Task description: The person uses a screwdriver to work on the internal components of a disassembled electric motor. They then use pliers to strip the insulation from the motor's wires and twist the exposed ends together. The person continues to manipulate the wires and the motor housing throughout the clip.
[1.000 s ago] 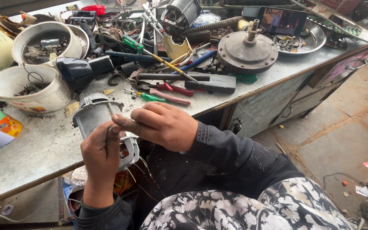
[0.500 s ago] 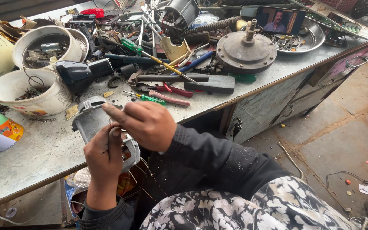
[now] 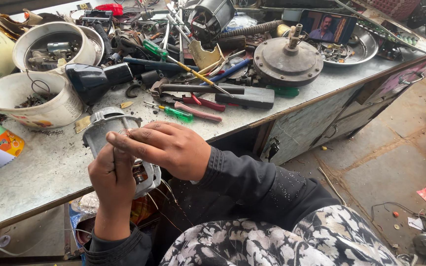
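Both of my hands are working at centre-left of the frame: my left hand [image 3: 112, 175] is pinching thin copper wire while my right hand [image 3: 166, 148] is clasping the grey motor housing [image 3: 105, 129], steadying it on the bench [image 3: 35, 182] edge.

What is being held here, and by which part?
Both the left hand and right hand grip the grey motor housing around its lower end; the exact finger contact is hidden.

Green screwdriver [image 3: 178, 114], grey motor housing [image 3: 105, 125]

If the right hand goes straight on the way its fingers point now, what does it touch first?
The right hand points left across the grey motor housing. Beyond it, probably the white plastic tub comes first, though depth is unclear.
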